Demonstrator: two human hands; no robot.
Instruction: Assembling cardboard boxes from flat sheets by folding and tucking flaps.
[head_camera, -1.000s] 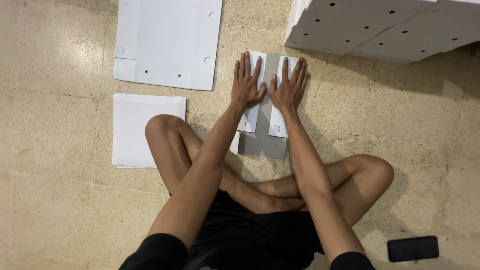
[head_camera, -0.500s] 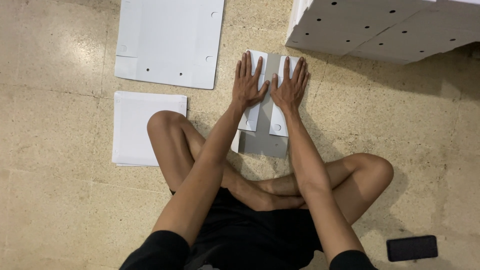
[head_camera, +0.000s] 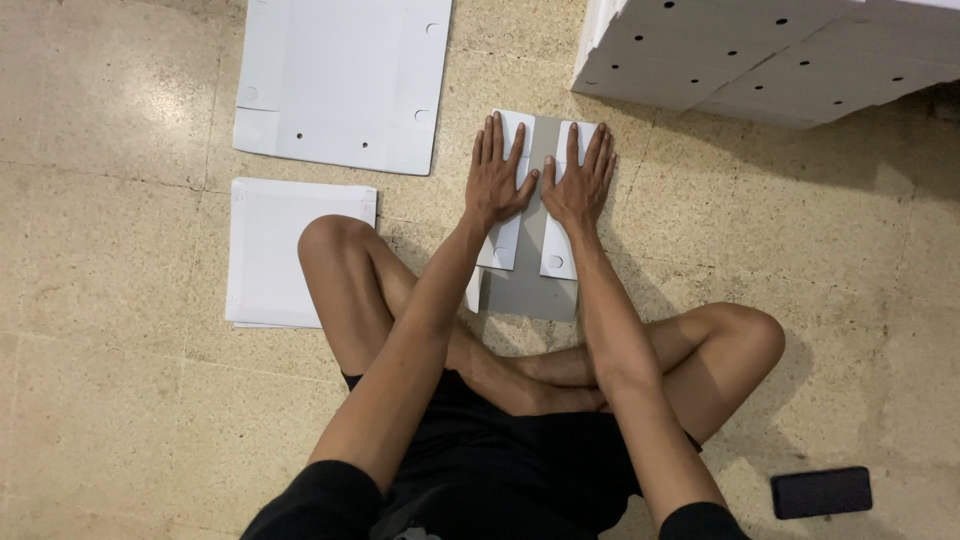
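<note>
A flat cardboard blank (head_camera: 530, 285), grey inside with two white flaps folded inward, lies on the floor in front of my crossed legs. My left hand (head_camera: 497, 175) lies flat, fingers spread, on the left white flap. My right hand (head_camera: 580, 178) lies flat on the right white flap. Both palms rest on the card and grip nothing. A strip of grey card shows between the two hands.
A large unfolded white blank (head_camera: 340, 75) with small holes lies at the upper left. A stack of white sheets (head_camera: 280, 250) sits beside my left knee. Assembled white boxes (head_camera: 760, 50) stand at the upper right. A black phone (head_camera: 820, 492) lies at the lower right.
</note>
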